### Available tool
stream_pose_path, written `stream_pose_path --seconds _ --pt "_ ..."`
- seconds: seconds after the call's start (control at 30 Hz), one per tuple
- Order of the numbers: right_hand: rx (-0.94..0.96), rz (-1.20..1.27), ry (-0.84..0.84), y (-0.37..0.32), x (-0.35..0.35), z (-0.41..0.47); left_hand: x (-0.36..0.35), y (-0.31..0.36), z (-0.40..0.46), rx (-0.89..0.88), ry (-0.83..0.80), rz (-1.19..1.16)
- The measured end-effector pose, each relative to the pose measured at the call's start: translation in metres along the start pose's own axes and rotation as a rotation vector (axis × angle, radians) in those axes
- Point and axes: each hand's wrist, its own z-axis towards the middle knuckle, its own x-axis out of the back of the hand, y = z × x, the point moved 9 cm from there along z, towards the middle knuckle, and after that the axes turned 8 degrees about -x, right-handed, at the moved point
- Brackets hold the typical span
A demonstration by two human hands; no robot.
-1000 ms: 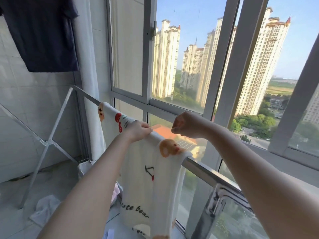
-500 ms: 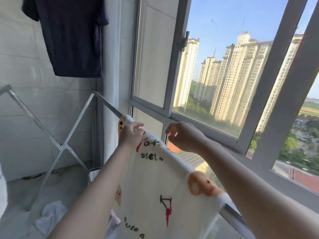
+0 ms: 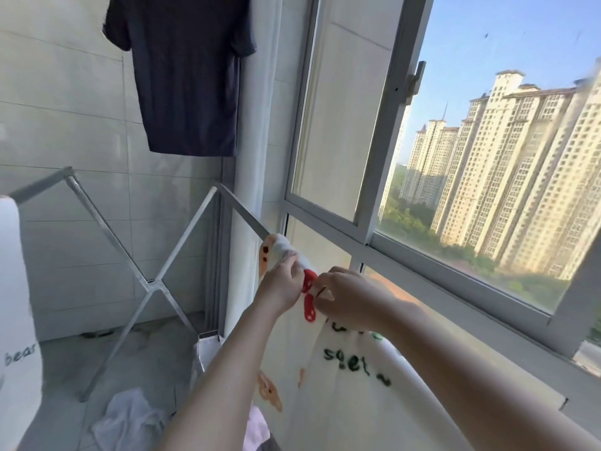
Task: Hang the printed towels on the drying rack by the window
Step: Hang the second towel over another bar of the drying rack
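Printed towel lay draped over the rack's window-side rail. Left hand and right hand both pinched its bunched top edge. Uneven drape could let it slide off.

Fluffy cloth towel on a smooth, matt metal rack.

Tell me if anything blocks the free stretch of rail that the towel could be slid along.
Nothing visible does. The towel already hangs over the rail, with the left hand and right hand gripping its top edge. The bare rail beyond them runs free to the rack's corner; the dark shirt hangs above, apart from it.
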Motion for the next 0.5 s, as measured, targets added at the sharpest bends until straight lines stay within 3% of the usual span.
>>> stream_pose_path --seconds 0.37,0.5 --pt "0.055 -0.138 -0.051 -0.018 -0.017 0.024 0.012 -0.048 0.078 0.121 -0.044 0.158" --pt "0.03 -0.109 -0.092 -0.01 -0.022 0.025 0.012 -0.049 0.082 0.119 0.005 0.032"
